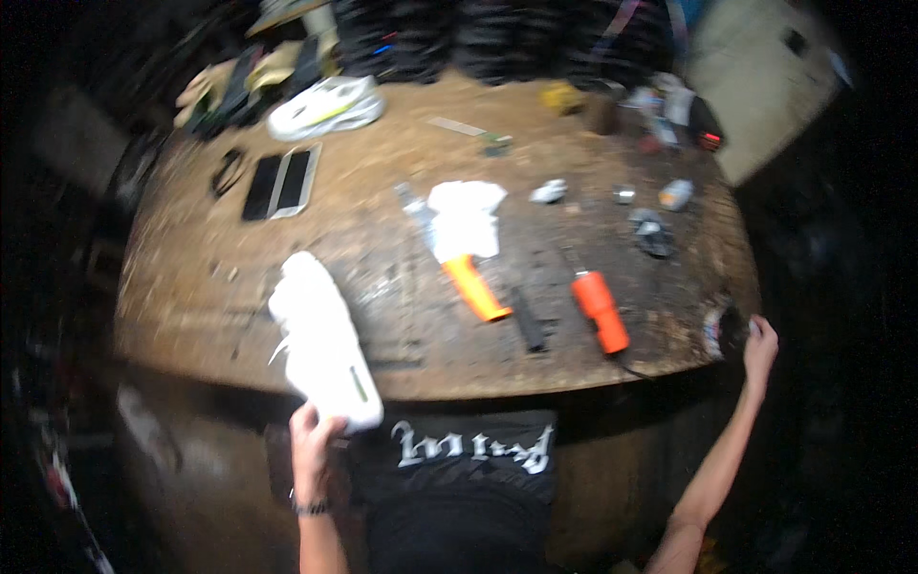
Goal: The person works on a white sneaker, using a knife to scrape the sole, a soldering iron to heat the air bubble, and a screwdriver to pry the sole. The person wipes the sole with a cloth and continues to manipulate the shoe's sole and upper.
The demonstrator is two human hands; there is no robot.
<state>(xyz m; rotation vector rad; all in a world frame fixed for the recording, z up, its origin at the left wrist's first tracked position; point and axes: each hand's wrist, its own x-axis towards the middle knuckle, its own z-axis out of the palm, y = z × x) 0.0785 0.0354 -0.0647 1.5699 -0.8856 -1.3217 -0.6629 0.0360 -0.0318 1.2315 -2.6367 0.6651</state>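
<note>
A white sneaker [325, 335] lies over the table's near left edge. My left hand [314, 440] is closed round its heel end, with the thumb on top. At the table's right edge, my right hand [761, 349] has its fingers bent together beside a dark round container [732, 332]. Something small and pale shows at those fingertips, too blurred to name. An orange-handled tool [475, 290] with a pale blade lies mid-table, partly along a crumpled white cloth or paper [466, 218]. To its right are a dark bar [528, 320] and an orange-red corded hand tool [601, 311].
On the worn wooden table [382, 163], a black-and-white flat item [281, 182] and a dark loop [228, 172] lie at left. A white shoe-like item [327, 107] sits behind them. A white wad [549, 191], a small bottle [676, 195] and dark tape roll [652, 233] lie right.
</note>
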